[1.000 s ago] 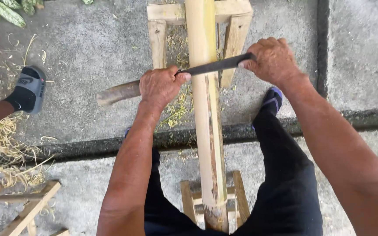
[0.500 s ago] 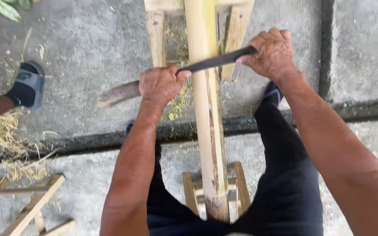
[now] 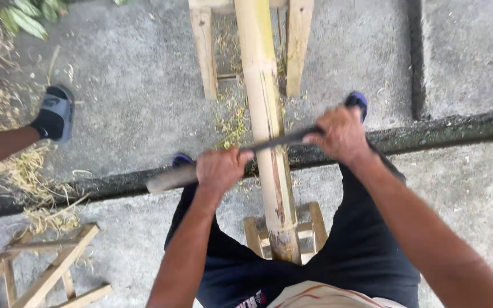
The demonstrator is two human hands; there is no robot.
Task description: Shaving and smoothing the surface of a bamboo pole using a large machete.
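Note:
A long pale bamboo pole (image 3: 265,114) lies lengthwise away from me on two wooden trestles (image 3: 292,45). Across it rests a long dark blade (image 3: 283,138) with a light wooden handle end (image 3: 169,178). My left hand (image 3: 221,169) grips the blade's handle side left of the pole. My right hand (image 3: 342,134) grips the other end right of the pole. Both fists are closed around the tool, which presses on the pole's upper surface. My legs in dark trousers straddle the near trestle (image 3: 258,231).
Another person's foot in a grey sandal (image 3: 55,117) stands at the left on the concrete. Bamboo shavings (image 3: 27,177) litter the ground there. A wooden frame (image 3: 47,268) lies at the lower left. A dark gutter seam (image 3: 446,128) runs across the floor.
Both hands have drawn the blade along the pole toward me, so they now sit lower and closer in the view. The view has shifted slightly forward.

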